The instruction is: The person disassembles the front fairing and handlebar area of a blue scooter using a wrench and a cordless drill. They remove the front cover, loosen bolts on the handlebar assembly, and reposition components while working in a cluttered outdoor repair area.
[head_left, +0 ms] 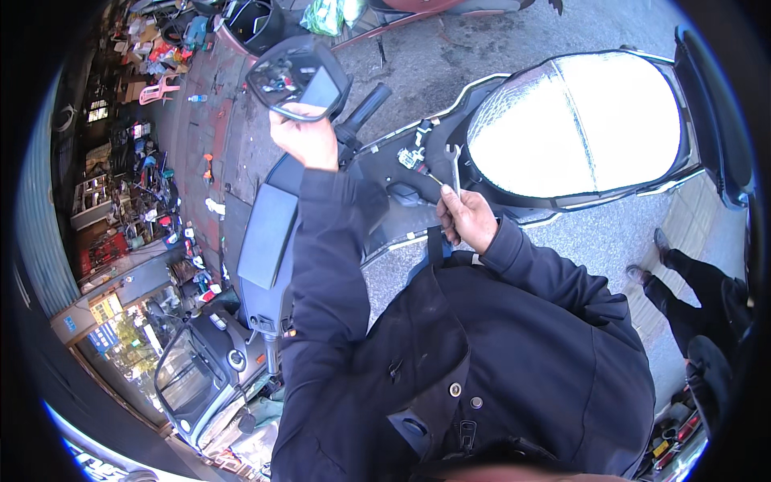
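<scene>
The dark scooter (269,233) stands across in front of me, its handlebar grip (368,108) pointing away. My left hand (309,143) is closed on the lower edge of a rear-view mirror (295,76) on the handlebar. The mirror's glass reflects the street. Over the footboard side, my right hand (472,221) grips an open-ended wrench (454,165), jaw up. A thin rod, too small to name, sticks out from the same fingers. Just beyond it, a small pale bundle of parts (411,157) lies on the scooter's dark body.
A silver reflective cover (578,124) lies over the seat at right. Another person's legs (683,281) are at far right. A three-wheeled vehicle (197,369) stands lower left. A pink stool (159,90) and cluttered shop goods line the left. A reddish vehicle (409,10) is at the top.
</scene>
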`<state>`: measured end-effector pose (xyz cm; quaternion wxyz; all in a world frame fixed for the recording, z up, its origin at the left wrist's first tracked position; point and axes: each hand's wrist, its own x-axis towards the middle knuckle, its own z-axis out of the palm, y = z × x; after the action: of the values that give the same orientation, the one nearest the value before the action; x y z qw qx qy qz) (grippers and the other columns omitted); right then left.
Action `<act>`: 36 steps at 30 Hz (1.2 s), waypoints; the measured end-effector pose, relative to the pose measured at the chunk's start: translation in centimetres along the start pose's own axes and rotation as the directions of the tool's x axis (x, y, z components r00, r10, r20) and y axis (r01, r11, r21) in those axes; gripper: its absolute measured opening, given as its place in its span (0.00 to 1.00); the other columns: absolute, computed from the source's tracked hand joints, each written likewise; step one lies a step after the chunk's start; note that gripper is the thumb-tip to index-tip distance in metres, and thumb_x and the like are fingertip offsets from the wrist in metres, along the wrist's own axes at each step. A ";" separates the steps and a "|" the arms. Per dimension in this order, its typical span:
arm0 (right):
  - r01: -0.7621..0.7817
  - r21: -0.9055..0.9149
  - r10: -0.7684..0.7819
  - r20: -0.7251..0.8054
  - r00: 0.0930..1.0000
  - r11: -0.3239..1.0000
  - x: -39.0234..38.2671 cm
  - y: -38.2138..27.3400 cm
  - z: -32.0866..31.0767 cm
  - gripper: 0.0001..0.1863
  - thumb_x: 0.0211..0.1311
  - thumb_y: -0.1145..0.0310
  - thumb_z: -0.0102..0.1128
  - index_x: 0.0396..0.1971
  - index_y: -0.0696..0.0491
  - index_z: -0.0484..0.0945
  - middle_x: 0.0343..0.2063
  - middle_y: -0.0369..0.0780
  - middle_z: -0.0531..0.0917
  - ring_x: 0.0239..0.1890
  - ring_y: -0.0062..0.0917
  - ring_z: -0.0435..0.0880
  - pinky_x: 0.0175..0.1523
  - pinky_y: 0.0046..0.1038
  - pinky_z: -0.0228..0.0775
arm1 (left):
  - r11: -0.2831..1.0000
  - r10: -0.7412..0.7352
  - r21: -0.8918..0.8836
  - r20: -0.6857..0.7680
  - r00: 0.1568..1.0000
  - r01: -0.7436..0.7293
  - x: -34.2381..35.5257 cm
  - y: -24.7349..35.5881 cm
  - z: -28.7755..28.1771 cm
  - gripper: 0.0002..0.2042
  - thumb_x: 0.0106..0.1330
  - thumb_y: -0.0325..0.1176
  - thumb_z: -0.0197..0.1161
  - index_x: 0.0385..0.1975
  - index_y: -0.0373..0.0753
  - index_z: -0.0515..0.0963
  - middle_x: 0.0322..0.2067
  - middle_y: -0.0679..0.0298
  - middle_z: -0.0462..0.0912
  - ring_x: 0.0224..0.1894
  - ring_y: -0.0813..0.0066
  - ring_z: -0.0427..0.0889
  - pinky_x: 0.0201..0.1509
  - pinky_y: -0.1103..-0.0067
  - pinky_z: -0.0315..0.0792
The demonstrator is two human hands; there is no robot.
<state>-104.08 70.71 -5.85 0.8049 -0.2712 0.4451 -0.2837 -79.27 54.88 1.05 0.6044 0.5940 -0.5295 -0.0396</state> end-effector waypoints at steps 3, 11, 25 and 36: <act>0.000 -0.003 0.000 -0.033 0.999 1.000 -0.1 0.5 -0.1 0.27 0.80 0.47 0.44 0.28 0.56 0.74 0.16 0.35 0.72 0.13 0.19 0.72 0.17 0.23 0.65 | 0.962 0.054 -0.274 0.163 0.985 -0.007 -0.6 -1.5 -2.9 0.02 0.68 0.21 0.61 0.36 0.34 0.75 0.37 0.65 0.79 0.41 0.75 0.77 0.48 0.73 0.72; -0.037 -0.042 0.031 -0.135 0.990 0.998 -0.6 0.0 -1.6 0.27 0.80 0.47 0.45 0.28 0.55 0.73 0.17 0.35 0.72 0.13 0.19 0.72 0.16 0.23 0.65 | 0.991 -0.006 -0.132 -0.228 0.974 -0.025 -2.8 1.4 -3.1 0.21 0.68 0.39 0.72 0.46 0.24 0.76 0.39 0.55 0.83 0.41 0.66 0.82 0.49 0.72 0.77; 0.292 -0.453 -0.110 0.386 0.916 0.842 5.1 -7.1 5.5 0.22 0.81 0.58 0.42 0.46 0.63 0.78 0.20 0.39 0.79 0.16 0.23 0.83 0.21 0.27 0.75 | 0.652 -0.657 -0.413 0.109 0.746 0.635 3.7 -1.5 -5.7 0.28 0.79 0.55 0.49 0.35 0.28 0.68 0.23 0.55 0.73 0.22 0.55 0.81 0.32 0.56 0.83; 0.045 -0.279 0.109 0.513 0.852 0.959 14.4 -9.5 7.7 0.21 0.79 0.56 0.50 0.43 0.59 0.85 0.20 0.29 0.72 0.16 0.13 0.67 0.16 0.20 0.58 | 0.554 -0.705 -0.438 0.205 0.679 0.708 4.6 -1.4 -7.1 0.23 0.77 0.50 0.57 0.36 0.31 0.67 0.27 0.54 0.75 0.27 0.51 0.83 0.39 0.50 0.82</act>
<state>-93.02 55.44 -3.88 0.8533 -0.4418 0.2497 -0.1195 -71.53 56.11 4.60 0.6637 0.5848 -0.2203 -0.4111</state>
